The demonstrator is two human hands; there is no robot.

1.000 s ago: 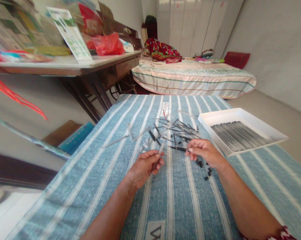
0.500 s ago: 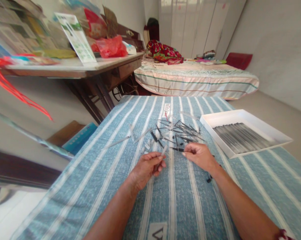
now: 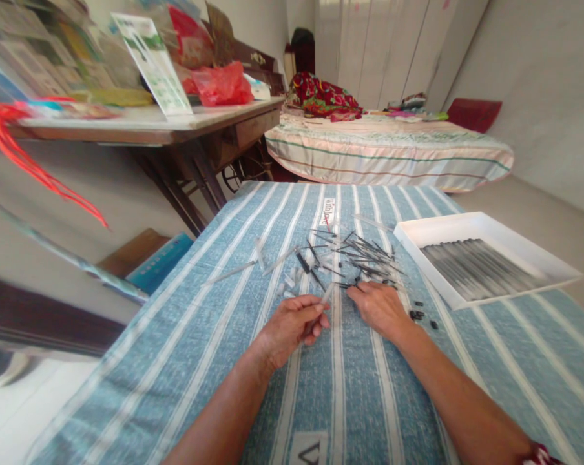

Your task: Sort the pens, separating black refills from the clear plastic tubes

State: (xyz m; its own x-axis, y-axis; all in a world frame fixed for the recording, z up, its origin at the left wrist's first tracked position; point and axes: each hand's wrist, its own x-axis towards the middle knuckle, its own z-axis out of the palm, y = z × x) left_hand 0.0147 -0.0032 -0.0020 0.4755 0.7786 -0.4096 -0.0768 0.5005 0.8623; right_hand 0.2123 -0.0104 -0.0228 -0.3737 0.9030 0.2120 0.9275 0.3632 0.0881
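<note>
My left hand (image 3: 296, 326) pinches a short translucent plastic tube (image 3: 327, 294), like a pen barrel, tilted up over the striped cloth. Close by on the right, my right hand (image 3: 376, 307) reaches palm down to the near edge of a pile of thin black pen refills (image 3: 369, 248). Its fingers are bent together, and their tips are partly hidden, so what they grip cannot be made out. Small clear pieces (image 3: 291, 282) lie just beyond my left hand. Several small black caps (image 3: 418, 315) rest right of my right wrist.
At the right, a white box (image 3: 471, 302) holds a row of dark pens (image 3: 476, 265). Longer clear tubes (image 3: 236, 271) lie left of the pile on the blue striped tablecloth (image 3: 214, 361). A side table (image 3: 214, 123) with bags stands back left, a bed (image 3: 393, 145) behind.
My right hand has moved slightly left and turned palm down onto the pile, uncovering black caps near its wrist. My left hand still holds the tube. The view has shifted slightly.
</note>
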